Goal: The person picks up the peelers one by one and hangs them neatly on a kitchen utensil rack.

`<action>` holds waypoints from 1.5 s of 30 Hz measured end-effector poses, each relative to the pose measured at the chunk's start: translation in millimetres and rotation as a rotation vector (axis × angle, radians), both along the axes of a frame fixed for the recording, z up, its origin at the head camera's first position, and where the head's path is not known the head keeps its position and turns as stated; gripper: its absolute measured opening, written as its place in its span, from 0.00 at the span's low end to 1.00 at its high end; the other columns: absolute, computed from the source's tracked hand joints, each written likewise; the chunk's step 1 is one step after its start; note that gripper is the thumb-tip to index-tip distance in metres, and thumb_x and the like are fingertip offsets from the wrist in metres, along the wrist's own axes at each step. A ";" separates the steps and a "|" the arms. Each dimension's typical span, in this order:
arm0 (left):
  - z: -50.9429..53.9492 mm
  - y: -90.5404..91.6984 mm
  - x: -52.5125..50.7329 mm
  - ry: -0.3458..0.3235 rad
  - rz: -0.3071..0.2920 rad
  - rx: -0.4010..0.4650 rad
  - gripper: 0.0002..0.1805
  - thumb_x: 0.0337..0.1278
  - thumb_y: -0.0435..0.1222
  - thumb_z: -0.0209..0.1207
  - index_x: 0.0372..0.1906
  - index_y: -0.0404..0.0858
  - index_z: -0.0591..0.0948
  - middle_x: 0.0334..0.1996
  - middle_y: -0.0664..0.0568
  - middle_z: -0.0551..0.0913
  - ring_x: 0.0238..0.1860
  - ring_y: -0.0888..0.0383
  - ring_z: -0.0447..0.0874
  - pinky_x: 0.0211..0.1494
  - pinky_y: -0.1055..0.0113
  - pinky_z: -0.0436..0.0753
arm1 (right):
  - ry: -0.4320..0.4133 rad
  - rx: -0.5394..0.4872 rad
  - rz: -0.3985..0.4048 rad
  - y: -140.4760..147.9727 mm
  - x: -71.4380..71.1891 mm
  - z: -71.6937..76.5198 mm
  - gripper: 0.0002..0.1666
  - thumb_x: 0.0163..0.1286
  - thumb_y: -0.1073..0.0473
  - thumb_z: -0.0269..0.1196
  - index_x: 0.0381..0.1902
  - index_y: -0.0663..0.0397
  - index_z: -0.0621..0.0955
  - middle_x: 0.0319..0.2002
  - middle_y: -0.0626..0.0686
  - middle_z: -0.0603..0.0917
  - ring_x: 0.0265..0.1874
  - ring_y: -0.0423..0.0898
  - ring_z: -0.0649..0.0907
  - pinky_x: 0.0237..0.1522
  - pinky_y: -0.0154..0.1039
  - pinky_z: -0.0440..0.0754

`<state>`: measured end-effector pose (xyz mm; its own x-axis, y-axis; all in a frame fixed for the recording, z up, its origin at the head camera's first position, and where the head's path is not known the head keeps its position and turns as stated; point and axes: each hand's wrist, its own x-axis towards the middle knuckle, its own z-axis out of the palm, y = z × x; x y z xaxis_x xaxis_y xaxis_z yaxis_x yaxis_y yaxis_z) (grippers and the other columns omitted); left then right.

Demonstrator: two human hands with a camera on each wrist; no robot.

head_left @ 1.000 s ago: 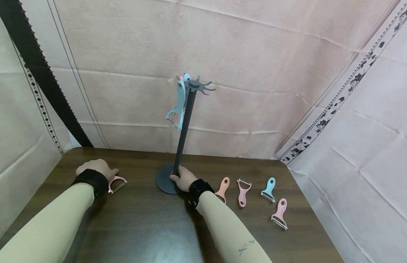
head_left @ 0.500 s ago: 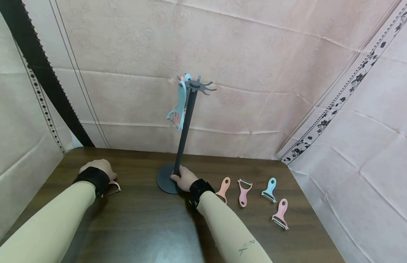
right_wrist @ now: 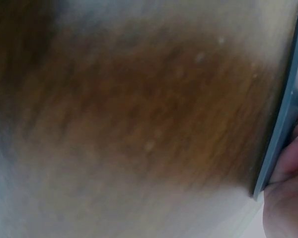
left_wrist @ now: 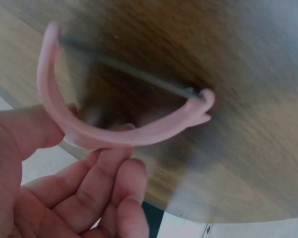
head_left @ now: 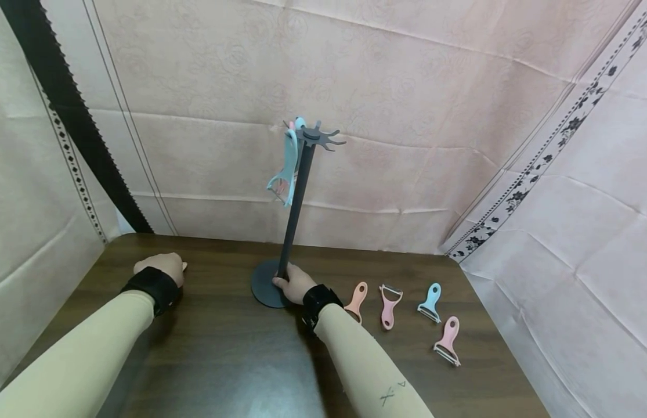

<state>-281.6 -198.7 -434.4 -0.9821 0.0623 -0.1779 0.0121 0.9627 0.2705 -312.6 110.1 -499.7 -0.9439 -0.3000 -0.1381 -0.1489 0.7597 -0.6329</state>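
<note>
In the left wrist view, a pink peeler point(left_wrist: 139, 136) is pinched between the thumb and fingers of my left hand point(head_left: 163, 268), its blade bar facing away from the palm. My wrist and hand hide this peeler in the head view. My right hand point(head_left: 297, 285) holds the bottom of the dark grey stand's pole point(head_left: 297, 215), just above its round base point(head_left: 263, 284). In the right wrist view, fingers point(right_wrist: 294, 156) lie against the base's edge. A light blue peeler point(head_left: 290, 154) hangs from the left side of the stand's hooked top point(head_left: 313, 137), with pink showing behind it.
Right of my right hand lie a peach peeler point(head_left: 357, 295), a pink peeler point(head_left: 388, 316), a blue peeler point(head_left: 432, 297) and another pink peeler point(head_left: 450, 334) on the brown wooden table point(head_left: 224, 360). Pale cloth point(head_left: 386, 116) hangs behind and beside the table.
My left hand has turned and shifted slightly right; the pink peeler's head, visible beside it earlier, is now out of sight in the head view. My right hand stays at the pole.
</note>
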 end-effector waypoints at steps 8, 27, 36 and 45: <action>1.9 -4.0 3.8 0.144 -0.023 -0.068 0.19 0.69 0.34 0.48 0.27 0.29 0.84 0.25 0.34 0.82 0.28 0.40 0.82 0.32 0.42 0.77 | 0.000 -0.002 0.000 1.6 -2.0 -4.3 0.08 0.74 0.49 0.56 0.45 0.44 0.77 0.37 0.42 0.80 0.40 0.40 0.79 0.47 0.43 0.75; -3.9 -39.0 -3.0 0.373 0.009 -0.002 0.07 0.57 0.31 0.59 0.28 0.32 0.85 0.24 0.38 0.82 0.31 0.35 0.76 0.35 0.43 0.71 | 0.006 0.002 0.025 -1.2 4.8 5.9 0.09 0.74 0.50 0.56 0.46 0.46 0.77 0.38 0.43 0.79 0.41 0.40 0.79 0.47 0.42 0.75; 14.4 -21.3 -6.4 0.373 -0.057 0.386 0.18 0.66 0.43 0.59 0.44 0.31 0.84 0.34 0.42 0.85 0.33 0.48 0.78 0.33 0.57 0.73 | 0.017 -0.005 0.030 -1.2 10.0 11.7 0.08 0.75 0.51 0.56 0.45 0.47 0.77 0.37 0.44 0.79 0.40 0.41 0.79 0.47 0.43 0.75; 49.1 8.9 5.3 0.456 -0.163 0.573 0.18 0.67 0.47 0.58 0.44 0.36 0.85 0.33 0.50 0.84 0.33 0.53 0.76 0.35 0.65 0.74 | 0.023 -0.001 0.015 -0.5 3.9 2.0 0.08 0.74 0.50 0.56 0.44 0.45 0.77 0.36 0.43 0.79 0.39 0.40 0.78 0.46 0.42 0.75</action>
<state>-276.4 -189.8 -385.3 -0.9209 0.1738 0.3489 0.3735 0.6492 0.6626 -308.7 109.5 -497.8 -0.9421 -0.3147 -0.1161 -0.1752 0.7568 -0.6298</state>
